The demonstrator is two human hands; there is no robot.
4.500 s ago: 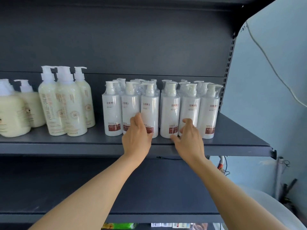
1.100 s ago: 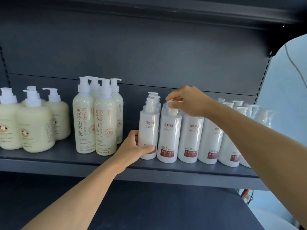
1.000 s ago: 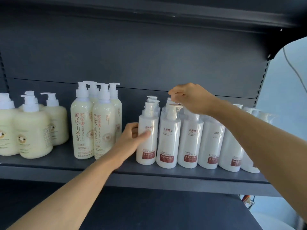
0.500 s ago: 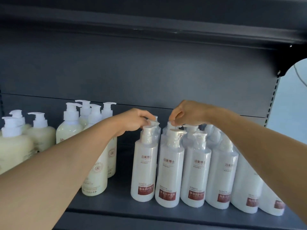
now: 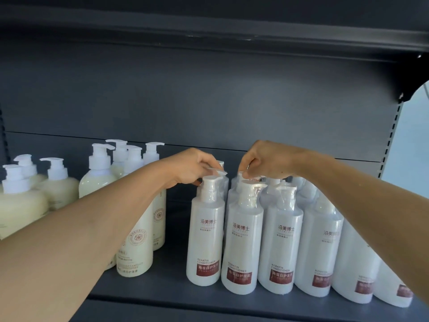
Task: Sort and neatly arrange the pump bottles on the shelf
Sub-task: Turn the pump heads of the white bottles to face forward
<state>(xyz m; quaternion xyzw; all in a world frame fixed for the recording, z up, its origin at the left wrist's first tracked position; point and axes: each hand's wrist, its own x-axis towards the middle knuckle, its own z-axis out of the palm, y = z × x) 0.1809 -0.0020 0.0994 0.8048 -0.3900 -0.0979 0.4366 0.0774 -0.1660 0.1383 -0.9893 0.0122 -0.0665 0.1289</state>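
Shelf (image 5: 162, 296): dark grey metal.
White bottles (image 5: 241, 247): front row, right half; labels read "KERATIN CONDITIONER".
Cream bottles (image 5: 137, 240): left; print unreadable.
Left hand (image 5: 192, 168): fingers curled, pinching a rear pump head.
Right hand (image 5: 267, 161): pinching the neighbouring pump head.

Dark grey metal back panel (image 5: 209, 94) behind and above the grip, with a seam running across it. Overhead, the underside of an upper shelf (image 5: 209, 33). Far right of the grip, a slotted upright (image 5: 392, 135), then a pale blue wall (image 5: 413, 140) in daylight.
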